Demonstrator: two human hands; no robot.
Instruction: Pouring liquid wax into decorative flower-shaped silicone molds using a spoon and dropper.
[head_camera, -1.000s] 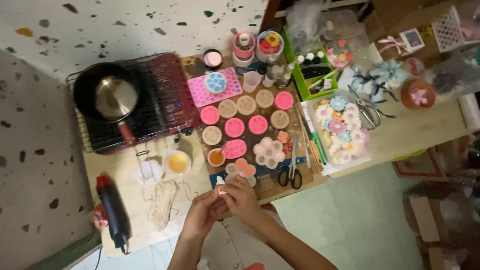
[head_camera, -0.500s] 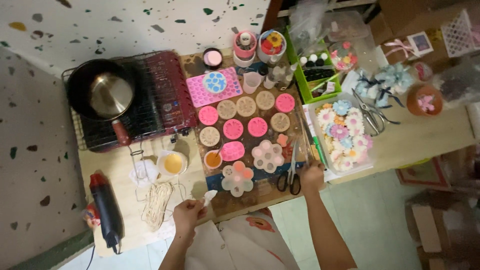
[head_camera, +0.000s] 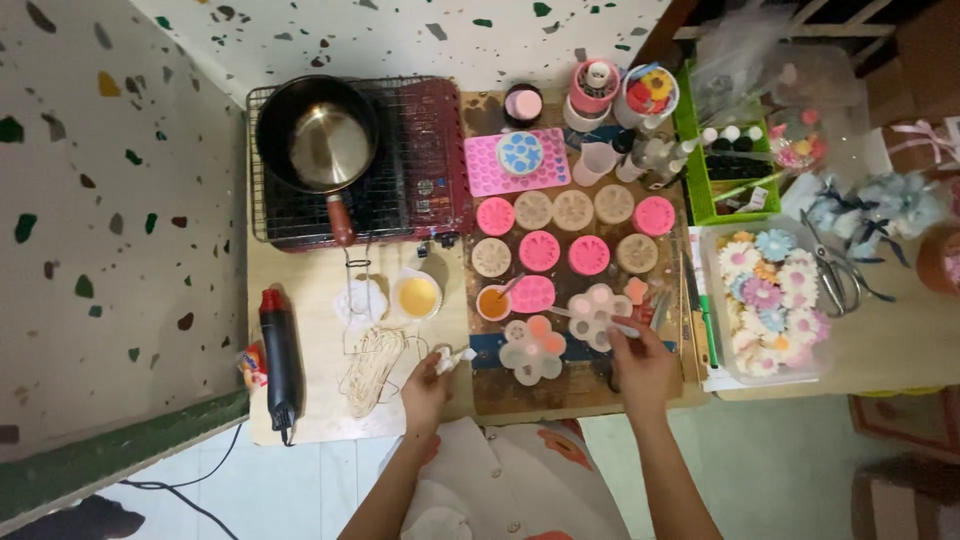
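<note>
Our left hand (head_camera: 428, 385) pinches a small white piece (head_camera: 452, 358) off the front of the wooden board (head_camera: 560, 385), beside the coil of wicks (head_camera: 372, 368). Our right hand (head_camera: 640, 362) grips a thin stick (head_camera: 612, 326), tip over the flower-shaped mould (head_camera: 598, 312). The second flower mould (head_camera: 532, 348) lies just beside it; the orange cup (head_camera: 493, 302) stands near, within reach.

Pink and tan round moulds (head_camera: 563, 232) sit on the brown desk (head_camera: 590, 385); a black pan (head_camera: 317, 142) on a red stove (head_camera: 432, 165); a green basket (head_camera: 722, 165); white speckled floor (head_camera: 110, 200).
</note>
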